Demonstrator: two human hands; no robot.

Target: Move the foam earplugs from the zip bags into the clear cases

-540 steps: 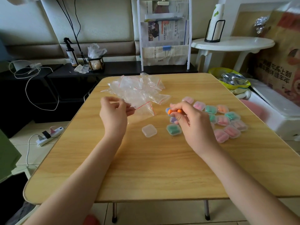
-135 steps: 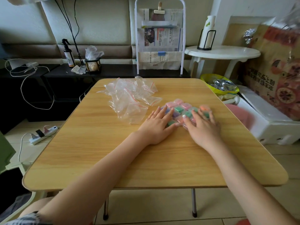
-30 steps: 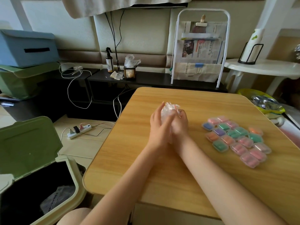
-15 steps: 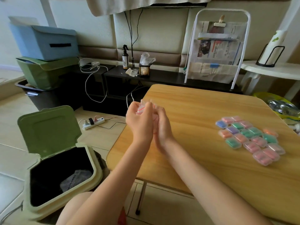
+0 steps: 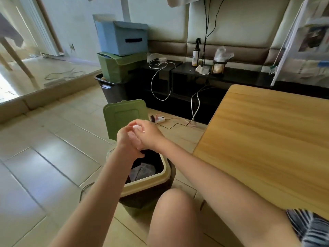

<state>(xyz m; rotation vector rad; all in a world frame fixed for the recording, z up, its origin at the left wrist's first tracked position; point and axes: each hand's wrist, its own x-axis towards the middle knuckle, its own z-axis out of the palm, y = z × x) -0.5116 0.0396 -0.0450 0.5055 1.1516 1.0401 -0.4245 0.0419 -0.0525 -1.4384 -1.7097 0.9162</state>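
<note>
My left hand (image 5: 125, 139) and my right hand (image 5: 149, 135) are pressed together around a crumpled wad of empty clear zip bags (image 5: 136, 127), of which only a small pale bit shows between the fingers. Both hands hover over the open green trash bin (image 5: 164, 173), left of the wooden table (image 5: 267, 139). The clear cases with earplugs are out of view.
The bin's green lid (image 5: 125, 116) stands open behind my hands; crumpled waste lies inside. A power strip (image 5: 159, 119) and cables lie on the tiled floor. Stacked blue and green storage boxes (image 5: 121, 56) stand by the wall. My knee (image 5: 175, 211) is beside the bin.
My hands carried the bunched bags leftward off the table to above the bin. My view swung left, so the cases left the frame.
</note>
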